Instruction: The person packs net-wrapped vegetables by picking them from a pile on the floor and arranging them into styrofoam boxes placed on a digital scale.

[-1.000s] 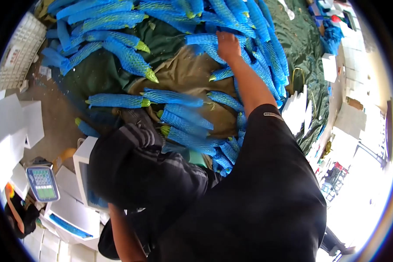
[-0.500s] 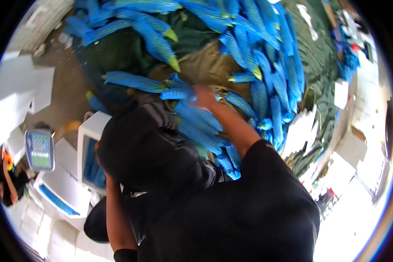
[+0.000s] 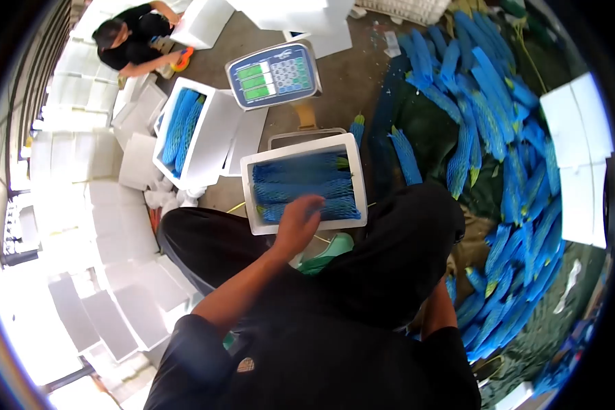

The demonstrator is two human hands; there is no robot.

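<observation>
My left hand (image 3: 299, 222) is over the near side of a white foam box (image 3: 248, 198), its fingers apart and slightly blurred, nothing visible between them. Inside the box, blue-netted long items (image 3: 304, 190) with green-yellow tips lie side by side, against or just under the fingertips. My right forearm reaches down beside my right knee, and the hand itself is hidden behind the leg. To the right, a large pile of the same netted items (image 3: 485, 119) covers a dark green sheet. One netted item (image 3: 406, 158) lies apart, near my knee.
A scale display (image 3: 273, 74) stands behind the box. Left of it is a second foam box (image 3: 212, 140) holding netted items. Another person (image 3: 140, 37) crouches at the upper left. White foam boxes (image 3: 140, 301) are stacked at left; a green object (image 3: 328, 254) sits between my legs.
The view has swung left toward the foam box and scale. My left hand now shows over the box. My right hand, earlier among the netted items, has dropped out of sight behind my knee.
</observation>
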